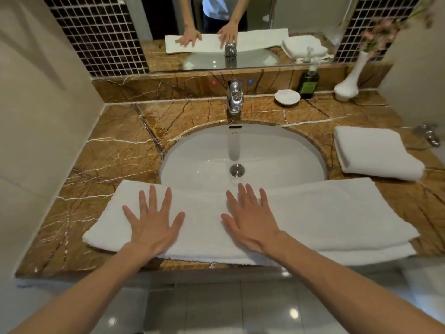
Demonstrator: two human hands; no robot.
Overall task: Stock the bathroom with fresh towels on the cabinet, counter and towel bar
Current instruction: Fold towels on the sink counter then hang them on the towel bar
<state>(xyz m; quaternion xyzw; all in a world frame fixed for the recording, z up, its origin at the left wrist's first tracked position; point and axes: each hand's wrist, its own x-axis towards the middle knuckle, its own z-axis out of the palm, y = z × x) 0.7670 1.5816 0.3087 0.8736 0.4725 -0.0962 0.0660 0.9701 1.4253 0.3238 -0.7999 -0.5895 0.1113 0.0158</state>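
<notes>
Left hand [151, 222]: palm down, fingers straight and spread, pressed flat on the long towel [325, 213]; grasping nothing.

Right hand [250, 220]: likewise flat and splayed on the same towel, just right of the left hand, the two apart; grasping nothing.

Long towel: white, folded in layers (two edges show at its right end), laid lengthwise along the front of the counter [115, 160]. Its far edge overlaps the near rim of the sink [265, 153]; its near edge lies close to the counter's front edge.

Folded towel [375, 153]: white, a compact stack on the counter right of the sink, just beyond the long towel's right end.

Counter: brown veined stone, with a matching backsplash.

Sink: white oval basin, metal drain at its centre.

Faucet [234, 97]: chrome, upright behind the basin.

Dish [287, 96]: small, white, right of the faucet.

Bottle [308, 84]: dark, with a pump top, just beside the dish.

Vase [348, 83]: white, slender-necked, at the back right, holding pink flowers [380, 32].

Mirror [252, 20]: above the backsplash, reflecting both hands and both towels.
</notes>
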